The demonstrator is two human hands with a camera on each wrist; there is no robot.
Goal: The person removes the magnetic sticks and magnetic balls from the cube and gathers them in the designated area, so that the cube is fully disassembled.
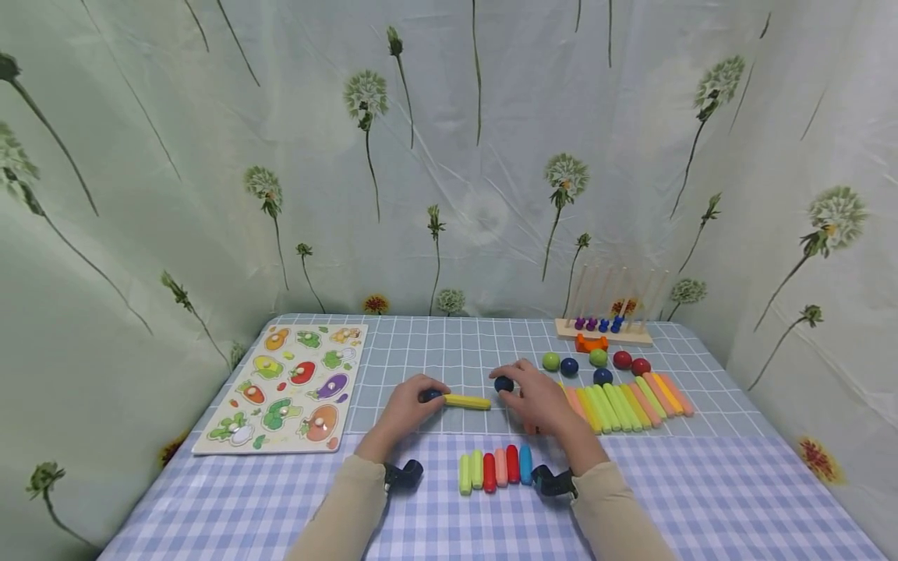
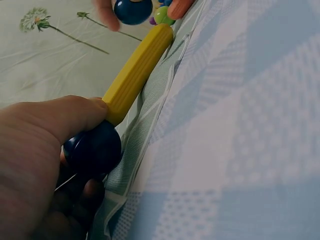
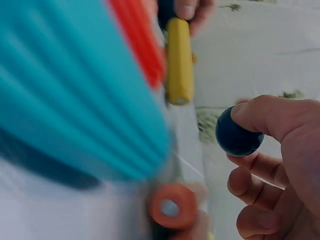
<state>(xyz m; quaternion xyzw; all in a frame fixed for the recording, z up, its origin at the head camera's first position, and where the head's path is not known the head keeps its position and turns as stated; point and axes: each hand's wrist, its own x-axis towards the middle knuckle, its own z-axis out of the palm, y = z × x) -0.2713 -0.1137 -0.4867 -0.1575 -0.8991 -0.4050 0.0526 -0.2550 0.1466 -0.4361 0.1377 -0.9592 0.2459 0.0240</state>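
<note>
My left hand [image 1: 407, 407] grips a dark blue ball [image 2: 97, 150], its thumb lying on the near end of a ridged yellow stick [image 1: 468, 402]. Stick and ball touch; whether they are joined I cannot tell. The stick points right, toward my right hand [image 1: 547, 396]. Between thumb and fingers that hand pinches another dark blue ball [image 3: 239, 134]. A small gap separates this ball from the stick's free end. In front of the hands lies a row of short coloured sticks [image 1: 489, 471], green, red, pink and blue.
Long green, yellow and orange sticks [image 1: 617, 407] lie at the right, partly behind my right hand. Beyond them sit green, blue and red balls [image 1: 622, 359], an orange piece [image 1: 592, 344] and a wooden peg stand [image 1: 641, 338]. A vegetable puzzle board [image 1: 238, 393] lies left.
</note>
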